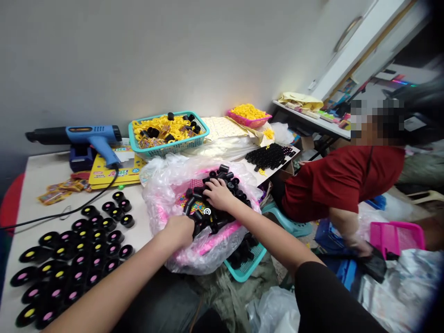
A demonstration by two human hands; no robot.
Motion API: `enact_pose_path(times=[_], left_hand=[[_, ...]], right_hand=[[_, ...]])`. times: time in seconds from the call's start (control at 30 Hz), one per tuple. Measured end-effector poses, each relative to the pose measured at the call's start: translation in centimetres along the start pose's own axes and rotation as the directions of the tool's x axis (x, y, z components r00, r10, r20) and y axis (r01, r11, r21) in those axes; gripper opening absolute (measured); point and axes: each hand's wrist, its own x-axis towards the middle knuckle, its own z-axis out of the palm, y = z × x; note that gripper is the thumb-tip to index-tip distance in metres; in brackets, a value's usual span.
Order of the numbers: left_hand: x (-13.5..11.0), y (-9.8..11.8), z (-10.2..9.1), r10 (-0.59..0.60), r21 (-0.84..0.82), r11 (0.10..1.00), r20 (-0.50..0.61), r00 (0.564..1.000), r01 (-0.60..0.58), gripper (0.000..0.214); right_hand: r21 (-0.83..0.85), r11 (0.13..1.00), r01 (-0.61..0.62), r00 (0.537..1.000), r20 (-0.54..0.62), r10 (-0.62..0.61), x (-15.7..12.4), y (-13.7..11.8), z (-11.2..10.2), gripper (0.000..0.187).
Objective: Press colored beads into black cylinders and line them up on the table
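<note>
Resting on black caps (229, 178) in a pink basket (222, 234), the right hand (218, 193) has its grip apart; the left hand (180, 229) curls its grip together at the rim.

Bright, even indoor light falls from above, leaving only faint, soft shadows on the worktop (41, 171) left of the fingers (210, 187). The clear plastic bag (163, 185) around them carries pale glare. The wide lens bends and smears the door frame (360, 51) far to their right. The corners are blurred and dark, and a pixelated patch sits to the right.
</note>
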Motion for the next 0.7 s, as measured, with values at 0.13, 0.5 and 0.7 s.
enact_pose_path(times=[0.13,0.5,0.7], left_hand=[[-0.1,-0.5,0.2,0.017,0.047,0.999,0.065,0.998,-0.020,0.026],[0.9,0.1,0.7,-0.152,0.070,0.986,-0.020,0.988,0.153,0.061],[1.1,-0.8,-0.4,-0.247,0.050,0.962,-0.240,0.939,0.267,0.062]], right_hand=[[0.166,0.966,0.196,0.979,0.029,-0.204,-1.1,-2.5,1.0,0.038],[0.076,0.987,-0.144,0.973,-0.173,0.155,2.8,0.1,0.0,0.036],[0.202,0.951,0.234,0.963,0.083,-0.255,-0.7,-2.0,0.2,0.036]])
